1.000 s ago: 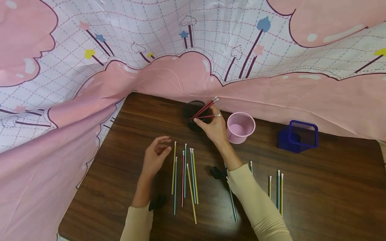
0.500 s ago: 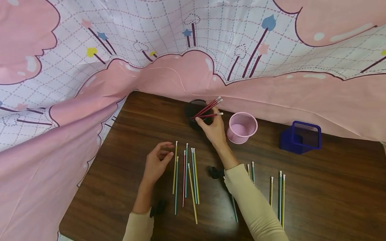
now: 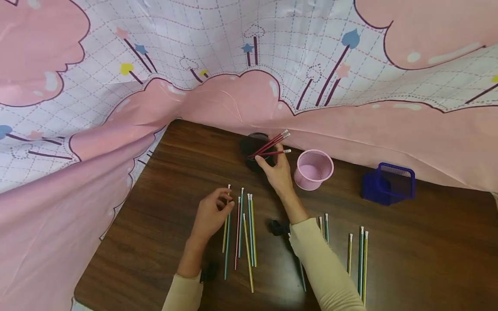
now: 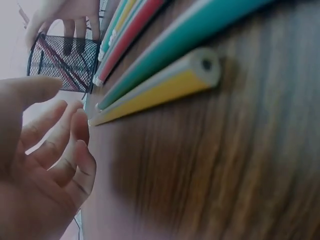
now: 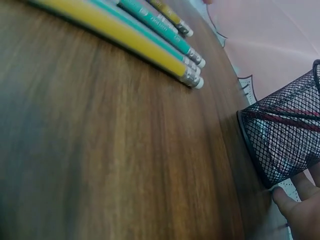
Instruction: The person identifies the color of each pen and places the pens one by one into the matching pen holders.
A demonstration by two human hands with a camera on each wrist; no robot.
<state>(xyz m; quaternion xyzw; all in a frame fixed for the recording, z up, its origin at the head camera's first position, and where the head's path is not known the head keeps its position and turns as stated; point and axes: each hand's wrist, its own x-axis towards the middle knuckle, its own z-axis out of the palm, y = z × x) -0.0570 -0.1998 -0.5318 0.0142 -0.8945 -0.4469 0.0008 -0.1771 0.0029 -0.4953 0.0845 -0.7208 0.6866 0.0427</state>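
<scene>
A black mesh pencil cup (image 3: 249, 147) stands at the back of the table, with several red pencils (image 3: 268, 145) leaning in it, eraser ends up to the right. My right hand (image 3: 278, 175) grips the cup's right side, thumb in front and fingers behind. In the right wrist view, fingers (image 5: 302, 192) show at the mesh cup (image 5: 282, 135). My left hand (image 3: 212, 214), fingers loosely bent and holding nothing, hovers beside the leftmost yellow pencil (image 3: 224, 237) of a loose group. The left wrist view shows that yellow pencil (image 4: 160, 95) next to a green one (image 4: 165, 55).
Right of the black cup stands a pink mesh cup (image 3: 309, 183). Farther right is a blue mesh holder (image 3: 377, 190). More yellow and green pencils (image 3: 362, 259) lie near the right sleeve. A printed curtain (image 3: 233, 103) hangs along the table's back and left edges.
My left hand has shifted a little right, now overlapping the top of the leftmost yellow pencil. My right hand keeps its grip on the black cup; the red pencils stay in it.
</scene>
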